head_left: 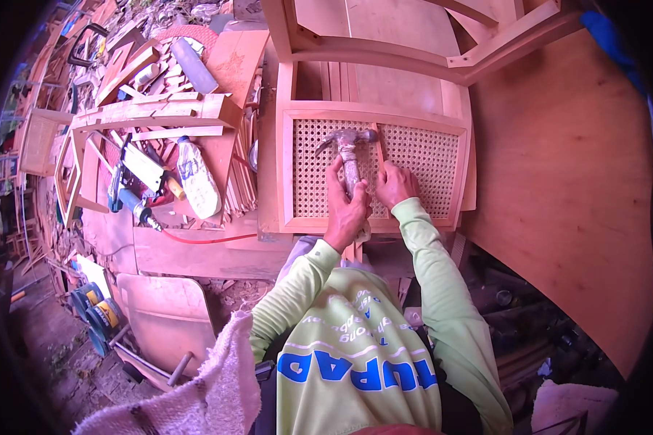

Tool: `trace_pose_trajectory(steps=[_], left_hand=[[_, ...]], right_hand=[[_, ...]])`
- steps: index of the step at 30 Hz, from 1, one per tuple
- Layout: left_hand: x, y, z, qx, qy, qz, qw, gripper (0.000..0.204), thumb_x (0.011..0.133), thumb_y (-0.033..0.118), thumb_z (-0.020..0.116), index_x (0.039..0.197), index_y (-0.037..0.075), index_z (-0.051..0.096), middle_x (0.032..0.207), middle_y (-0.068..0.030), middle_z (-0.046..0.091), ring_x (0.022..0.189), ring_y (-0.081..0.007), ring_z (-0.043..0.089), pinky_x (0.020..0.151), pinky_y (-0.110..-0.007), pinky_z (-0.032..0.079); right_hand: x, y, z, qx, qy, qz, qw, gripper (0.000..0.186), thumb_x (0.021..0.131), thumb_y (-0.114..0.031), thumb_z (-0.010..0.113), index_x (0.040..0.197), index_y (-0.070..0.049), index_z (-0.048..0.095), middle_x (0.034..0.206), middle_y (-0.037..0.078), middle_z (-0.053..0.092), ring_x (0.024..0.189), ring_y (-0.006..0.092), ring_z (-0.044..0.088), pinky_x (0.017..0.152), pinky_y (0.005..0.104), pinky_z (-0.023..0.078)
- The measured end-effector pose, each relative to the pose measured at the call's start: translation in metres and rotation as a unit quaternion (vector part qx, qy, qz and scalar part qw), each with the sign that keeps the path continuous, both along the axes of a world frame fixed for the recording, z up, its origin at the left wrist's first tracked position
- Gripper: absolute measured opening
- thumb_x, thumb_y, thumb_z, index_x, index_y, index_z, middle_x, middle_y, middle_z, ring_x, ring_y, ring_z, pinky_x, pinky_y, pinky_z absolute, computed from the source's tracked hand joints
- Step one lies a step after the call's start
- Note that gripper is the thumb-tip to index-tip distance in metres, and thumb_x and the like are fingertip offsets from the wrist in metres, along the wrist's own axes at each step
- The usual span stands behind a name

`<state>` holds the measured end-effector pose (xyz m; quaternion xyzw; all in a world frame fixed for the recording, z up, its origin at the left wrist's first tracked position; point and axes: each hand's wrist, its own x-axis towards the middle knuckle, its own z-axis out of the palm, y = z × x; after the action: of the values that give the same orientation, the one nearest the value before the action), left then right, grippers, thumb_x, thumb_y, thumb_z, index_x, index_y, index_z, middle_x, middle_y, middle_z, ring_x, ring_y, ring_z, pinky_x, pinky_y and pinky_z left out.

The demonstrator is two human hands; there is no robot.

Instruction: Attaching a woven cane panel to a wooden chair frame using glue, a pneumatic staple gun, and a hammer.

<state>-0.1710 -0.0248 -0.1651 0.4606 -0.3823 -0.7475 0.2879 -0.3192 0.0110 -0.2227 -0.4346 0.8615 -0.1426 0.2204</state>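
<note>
In front of me lies a wooden frame (288, 170) with woven cane webbing (428, 156) across its middle. My left hand (347, 209) is closed around the handle of a worn claw hammer (348, 151), whose head is over the cane with the claw toward the left. My right hand (397, 184) pinches a narrow wooden stick (379, 148) that points away from me, its far end close beside the hammer's striking face. Whether hammer and stick touch, I cannot tell. The fingertips of the right hand are partly hidden.
A wooden chair frame (384, 54) stands just beyond the panel. On the left are a power tool (144, 168), a whitish bottle (198, 181), wood offcuts (152, 112) and a red hose (203, 240). A large plywood sheet (559, 145) spans the right; a chair (165, 315) stands lower left.
</note>
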Motion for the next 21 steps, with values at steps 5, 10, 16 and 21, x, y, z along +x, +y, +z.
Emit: trace_pose_trajectory(steps=[5, 10, 16, 21], left_hand=[[-0.005, 0.008, -0.014, -0.018, 0.013, 0.066, 0.998, 0.066, 0.104, 0.001, 0.055, 0.16, 0.012, 0.022, 0.092, -0.0046, 0.057, 0.062, -0.009, 0.053, 0.05, -0.024, 0.046], [-0.004, -0.005, -0.006, -0.007, -0.006, -0.005, 1.0, 0.069, 0.103, 0.001, 0.054, 0.162, 0.014, 0.02, 0.093, -0.0059, 0.057, 0.06, -0.0095, 0.052, 0.049, -0.025, 0.045], [0.0, -0.001, -0.006, -0.013, 0.002, 0.051, 0.999, 0.068, 0.103, 0.001, 0.053, 0.161, 0.016, 0.021, 0.092, -0.0044, 0.056, 0.059, -0.0084, 0.052, 0.046, -0.024, 0.044], [0.019, -0.022, 0.006, 0.019, -0.024, -0.059, 0.998, 0.066, 0.104, 0.004, 0.058, 0.16, 0.019, 0.026, 0.087, -0.0023, 0.057, 0.06, -0.0085, 0.052, 0.048, -0.025, 0.044]], right_hand=[[0.002, -0.003, 0.002, -0.01, -0.012, 0.002, 1.0, 0.02, 0.094, -0.023, 0.064, 0.095, -0.003, 0.066, 0.085, 0.027, 0.071, 0.084, 0.0513, 0.069, 0.075, 0.0608, 0.053], [-0.001, -0.006, 0.009, -0.001, -0.022, -0.005, 1.0, 0.02, 0.094, -0.023, 0.064, 0.094, -0.003, 0.066, 0.085, 0.027, 0.071, 0.084, 0.0513, 0.069, 0.075, 0.0609, 0.053], [-0.003, -0.006, 0.011, 0.033, -0.025, 0.016, 0.999, 0.022, 0.094, -0.023, 0.065, 0.104, -0.004, 0.07, 0.092, 0.026, 0.075, 0.087, 0.0479, 0.073, 0.078, 0.0583, 0.057], [-0.001, -0.001, 0.011, 0.021, -0.019, 0.018, 0.999, 0.022, 0.094, -0.022, 0.065, 0.103, -0.002, 0.07, 0.094, 0.026, 0.075, 0.089, 0.0477, 0.072, 0.078, 0.0581, 0.057]])
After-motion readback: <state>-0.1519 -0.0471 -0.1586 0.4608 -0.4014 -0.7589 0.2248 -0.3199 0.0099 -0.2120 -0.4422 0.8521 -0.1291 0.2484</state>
